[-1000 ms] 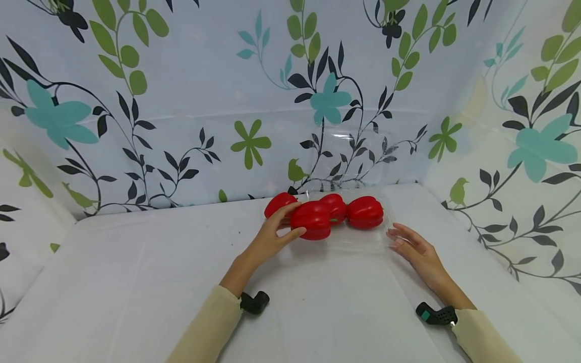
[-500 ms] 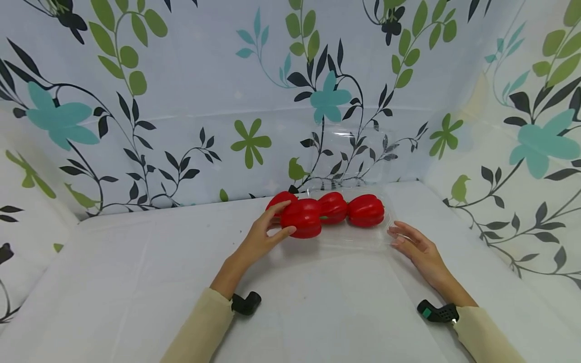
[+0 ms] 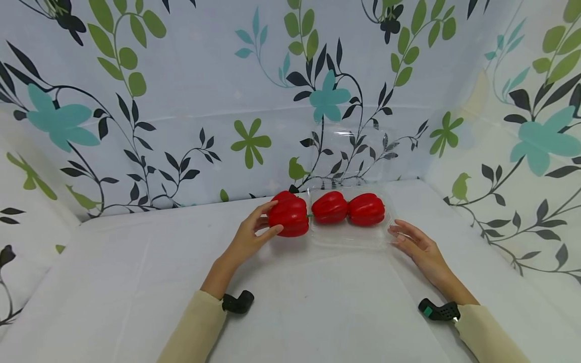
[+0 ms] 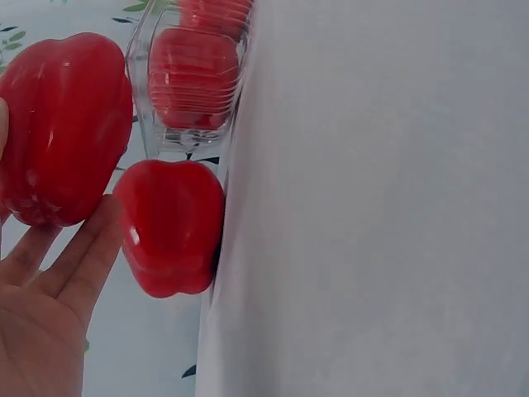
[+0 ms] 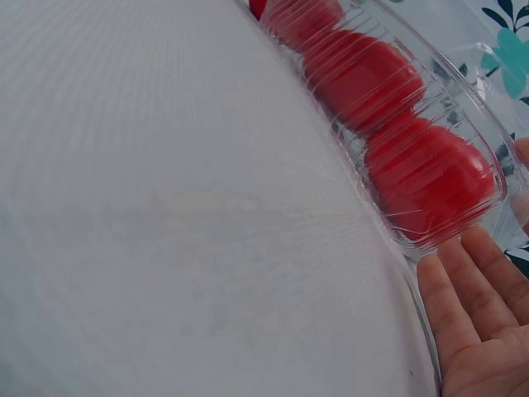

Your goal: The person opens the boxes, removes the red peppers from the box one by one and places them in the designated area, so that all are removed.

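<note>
In the head view, my left hand point(image 3: 251, 234) grips a red bell pepper point(image 3: 289, 217) left of a clear plastic container point(image 3: 349, 242). The left wrist view shows this held bell pepper point(image 4: 70, 124) raised above another bell pepper point(image 4: 169, 227), which rests outside the container and is partly hidden in the head view. Two more red bell peppers, one on the left point(image 3: 330, 207) and one on the right point(image 3: 366, 209), lie side by side inside the container. My right hand point(image 3: 419, 252) is at its right end, fingers nearly straight; its fingertips point(image 5: 450, 248) rest at the end wall.
The container's clear lid point(image 3: 338, 133) stands raised at the back, in front of a leaf-patterned cloth point(image 3: 190, 101). A white cloth point(image 3: 181, 282) covers the table. Another patterned cloth point(image 3: 513, 201) hangs along the right side.
My left hand has moved left with the held bell pepper, from over the container's left part to beside it, now covering much of the bell pepper behind. My right hand has hardly moved.
</note>
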{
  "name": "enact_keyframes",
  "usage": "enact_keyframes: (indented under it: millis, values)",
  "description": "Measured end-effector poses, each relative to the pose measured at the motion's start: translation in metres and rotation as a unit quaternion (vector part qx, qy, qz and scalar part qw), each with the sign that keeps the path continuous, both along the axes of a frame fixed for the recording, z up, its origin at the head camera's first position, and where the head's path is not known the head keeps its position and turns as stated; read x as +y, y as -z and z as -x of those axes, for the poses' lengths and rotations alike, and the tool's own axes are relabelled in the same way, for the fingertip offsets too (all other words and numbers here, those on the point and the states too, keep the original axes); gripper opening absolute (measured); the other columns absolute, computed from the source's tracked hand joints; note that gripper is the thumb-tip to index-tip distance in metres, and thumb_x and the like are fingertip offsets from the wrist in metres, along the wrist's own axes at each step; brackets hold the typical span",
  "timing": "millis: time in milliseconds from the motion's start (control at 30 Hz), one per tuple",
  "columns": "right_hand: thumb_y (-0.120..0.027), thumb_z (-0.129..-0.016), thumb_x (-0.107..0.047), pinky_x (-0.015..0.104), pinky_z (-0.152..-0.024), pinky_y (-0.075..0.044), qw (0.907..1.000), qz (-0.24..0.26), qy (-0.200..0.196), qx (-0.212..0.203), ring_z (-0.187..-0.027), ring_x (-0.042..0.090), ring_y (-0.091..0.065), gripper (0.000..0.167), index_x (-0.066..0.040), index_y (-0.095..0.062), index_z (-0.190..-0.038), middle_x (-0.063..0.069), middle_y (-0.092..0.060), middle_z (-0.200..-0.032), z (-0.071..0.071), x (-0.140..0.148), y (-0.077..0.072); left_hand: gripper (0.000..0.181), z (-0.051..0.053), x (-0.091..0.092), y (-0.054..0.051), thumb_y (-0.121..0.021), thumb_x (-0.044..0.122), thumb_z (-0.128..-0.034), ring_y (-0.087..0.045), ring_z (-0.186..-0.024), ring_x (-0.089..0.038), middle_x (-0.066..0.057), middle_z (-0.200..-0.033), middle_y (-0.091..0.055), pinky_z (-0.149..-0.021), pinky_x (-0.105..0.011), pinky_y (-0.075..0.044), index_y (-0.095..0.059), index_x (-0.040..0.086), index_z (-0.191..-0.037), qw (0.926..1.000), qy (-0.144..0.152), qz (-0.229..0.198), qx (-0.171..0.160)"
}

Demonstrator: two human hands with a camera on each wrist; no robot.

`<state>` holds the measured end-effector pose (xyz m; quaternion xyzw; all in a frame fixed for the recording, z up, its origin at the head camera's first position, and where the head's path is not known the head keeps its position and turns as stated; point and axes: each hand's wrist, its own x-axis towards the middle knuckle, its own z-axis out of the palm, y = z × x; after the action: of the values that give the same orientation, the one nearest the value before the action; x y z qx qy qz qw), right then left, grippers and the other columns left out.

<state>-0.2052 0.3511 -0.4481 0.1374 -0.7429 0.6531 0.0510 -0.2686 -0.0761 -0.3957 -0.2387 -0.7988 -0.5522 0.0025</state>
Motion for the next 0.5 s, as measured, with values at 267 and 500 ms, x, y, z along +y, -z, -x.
enact_keyframes:
  millis: [267, 500]
  values:
    - [-0.048, -0.102, -0.008, 0.019, -0.093, -0.049, 1.0, 0.006, 0.0, 0.0, -0.122, 0.002, -0.054, 0.048, 0.0, -0.034, -0.148, 0.001, -0.056, -0.136, 0.0, -0.001, 0.001, 0.062, 0.006, -0.013, 0.013, -0.068, 0.013, -0.0912, -0.056, -0.119, -0.035, -0.015, -0.141, -0.048, -0.094, -0.047, -0.052, -0.04, 0.015, -0.147, 0.9998, 0.008, -0.018, -0.004]
    - [-0.048, -0.102, -0.007, 0.019, -0.093, -0.049, 1.0, 0.0, 0.0, 0.006, -0.122, 0.003, -0.054, 0.048, 0.0, -0.034, -0.148, 0.001, -0.056, -0.136, 0.0, 0.0, 0.001, 0.059, 0.008, -0.02, 0.016, -0.07, 0.02, -0.0908, -0.058, -0.117, -0.034, -0.013, -0.14, -0.05, -0.094, -0.043, -0.053, -0.045, 0.018, -0.144, 0.9994, 0.024, -0.026, -0.005]
